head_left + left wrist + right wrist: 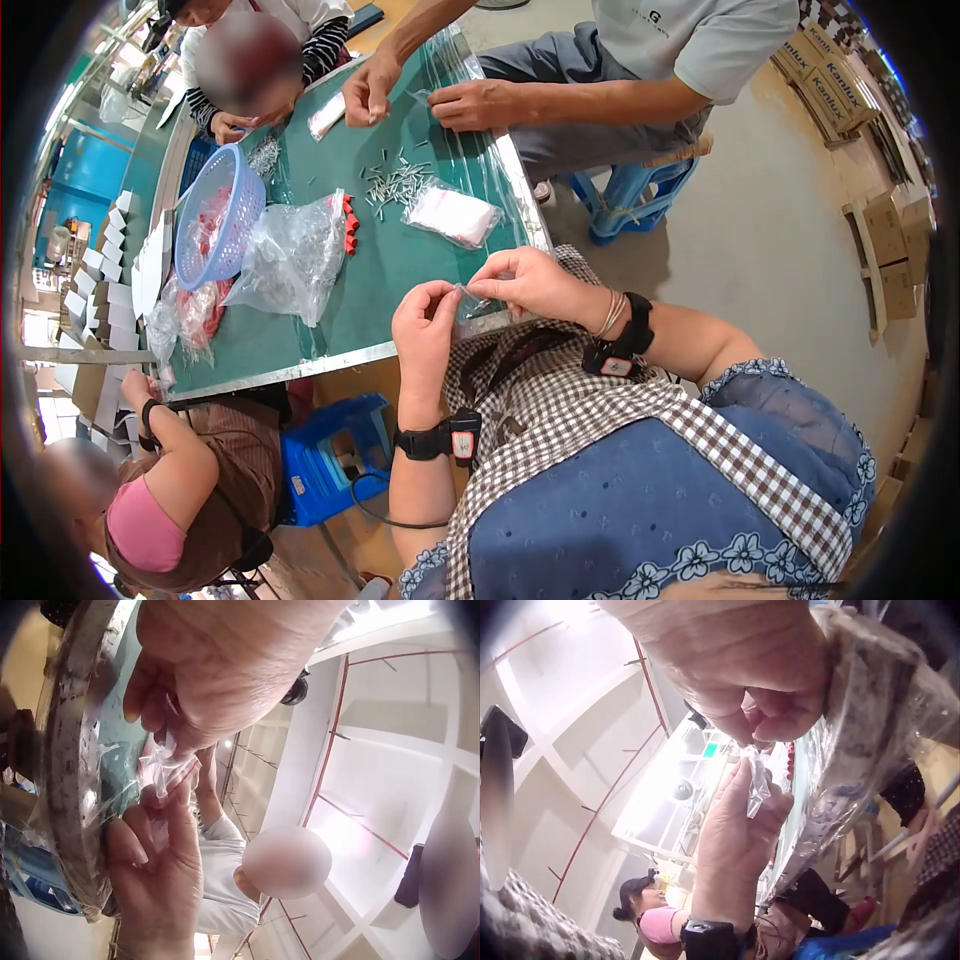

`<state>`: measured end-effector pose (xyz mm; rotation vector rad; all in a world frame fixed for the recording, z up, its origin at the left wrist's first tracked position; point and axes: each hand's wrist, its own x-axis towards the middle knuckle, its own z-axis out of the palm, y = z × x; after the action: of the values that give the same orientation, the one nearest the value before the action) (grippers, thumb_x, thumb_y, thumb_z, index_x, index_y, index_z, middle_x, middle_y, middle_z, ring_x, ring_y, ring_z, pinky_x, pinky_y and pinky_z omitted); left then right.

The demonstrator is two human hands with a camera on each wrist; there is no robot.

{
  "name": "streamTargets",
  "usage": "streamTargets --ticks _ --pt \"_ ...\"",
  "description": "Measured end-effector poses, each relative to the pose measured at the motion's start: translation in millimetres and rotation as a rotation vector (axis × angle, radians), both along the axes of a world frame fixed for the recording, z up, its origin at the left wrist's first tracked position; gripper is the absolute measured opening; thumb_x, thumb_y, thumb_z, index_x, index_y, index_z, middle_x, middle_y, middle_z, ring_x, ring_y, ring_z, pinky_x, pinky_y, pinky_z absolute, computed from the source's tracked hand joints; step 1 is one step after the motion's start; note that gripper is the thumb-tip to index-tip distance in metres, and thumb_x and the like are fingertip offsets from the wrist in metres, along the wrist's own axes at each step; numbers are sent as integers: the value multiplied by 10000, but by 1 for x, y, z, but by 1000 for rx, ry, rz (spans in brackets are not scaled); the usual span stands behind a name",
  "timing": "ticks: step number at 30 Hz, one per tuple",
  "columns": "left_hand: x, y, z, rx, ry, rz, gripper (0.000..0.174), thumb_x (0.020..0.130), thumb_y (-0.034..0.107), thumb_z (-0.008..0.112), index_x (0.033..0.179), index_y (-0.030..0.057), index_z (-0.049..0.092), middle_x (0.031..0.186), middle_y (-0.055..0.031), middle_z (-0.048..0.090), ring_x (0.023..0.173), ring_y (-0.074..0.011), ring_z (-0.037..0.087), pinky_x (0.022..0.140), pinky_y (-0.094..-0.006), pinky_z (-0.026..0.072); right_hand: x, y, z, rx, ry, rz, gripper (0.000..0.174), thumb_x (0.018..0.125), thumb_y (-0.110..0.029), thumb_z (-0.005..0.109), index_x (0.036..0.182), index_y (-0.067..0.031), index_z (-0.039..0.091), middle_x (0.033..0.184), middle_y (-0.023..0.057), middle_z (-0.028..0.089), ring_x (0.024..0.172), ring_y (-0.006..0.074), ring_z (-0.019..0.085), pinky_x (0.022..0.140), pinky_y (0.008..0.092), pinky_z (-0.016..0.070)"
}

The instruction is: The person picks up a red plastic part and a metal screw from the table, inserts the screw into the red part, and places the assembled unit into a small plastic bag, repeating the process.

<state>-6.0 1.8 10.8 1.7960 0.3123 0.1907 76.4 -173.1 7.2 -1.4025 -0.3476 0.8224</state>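
Close to the table's near edge, both hands hold a small clear zip bag (161, 774) with a red line along its mouth. My left hand (424, 318) pinches one side between thumb and fingertips. On the other side, the right hand (527, 280) pinches the thin plastic with its thumb and forefinger. The bag (757, 787) looks crumpled in the right wrist view, and its upper part is hidden behind the fingers. Past the hands lies a pack of white, red-marked bags (452, 216), with a scatter of small metal pins (398, 186) beyond it.
The green table (385, 285) has a metal rim. A blue basket (222, 215), a large clear plastic bag (295, 255) and several red caps (350, 228) stand to the left. Across the table, another person's hands (475, 105) work; two more people sit around it.
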Motion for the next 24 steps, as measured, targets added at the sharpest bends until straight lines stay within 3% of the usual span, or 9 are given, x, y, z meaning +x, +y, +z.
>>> streamTargets --ticks 6,10,13,15,18,19,21,24 --pt "1 5 -10 139 -117 -40 48 888 48 670 905 7 653 750 55 572 618 -18 475 529 -179 361 0 4 -8 31 -58 -9 217 896 -198 691 945 13 691 674 4 592 475 66 529 430 228 435" --pt "0 3 -7 69 -60 -31 52 881 38 673 902 -3 648 791 39 585 666 -25 496 564 -190 383 0 3 -8 1 -65 20 202 885 -186 702 918 13 686 670 3 589 484 66 536 435 222 446" --pt "3 0 -1 192 -159 -52 84 853 40 695 910 0 647 832 -10 607 698 -80 537 614 -225 423 -4 6 -9 -9 -125 -6 191 874 -173 711 872 14 672 665 -1 584 490 66 539 443 220 458" --pt "6 -2 7 639 -435 76 107 821 49 715 892 4 649 865 -66 618 719 -152 576 661 -261 460 -5 6 -7 19 -74 -50 195 866 -166 719 814 9 649 678 -3 585 508 61 547 442 214 463" --pt "-2 -7 17 814 -452 76 105 806 63 724 875 12 663 850 -89 629 730 -202 595 688 -277 481 -7 5 -2 -17 -78 -62 144 869 -113 708 835 -15 608 771 12 600 595 65 571 490 214 489" --pt "-4 -10 17 814 -453 75 105 806 63 724 875 12 663 850 -89 629 730 -202 595 688 -277 481 -8 5 -4 -17 -79 -62 144 869 -113 708 835 -15 608 771 12 600 595 65 571 490 214 489" --pt "-6 -18 14 467 -253 -2 110 778 64 739 833 13 659 799 -106 626 724 -235 594 682 -333 483 -9 7 -8 -14 -339 -114 197 816 -150 737 760 -2 621 710 48 585 600 120 568 515 273 460" --pt "-7 -16 7 264 -118 20 97 820 59 707 843 -15 649 782 -90 633 686 -174 589 643 -293 479 -9 4 -6 -93 -473 -60 187 794 -145 740 764 -2 624 714 69 579 631 148 567 552 297 452"
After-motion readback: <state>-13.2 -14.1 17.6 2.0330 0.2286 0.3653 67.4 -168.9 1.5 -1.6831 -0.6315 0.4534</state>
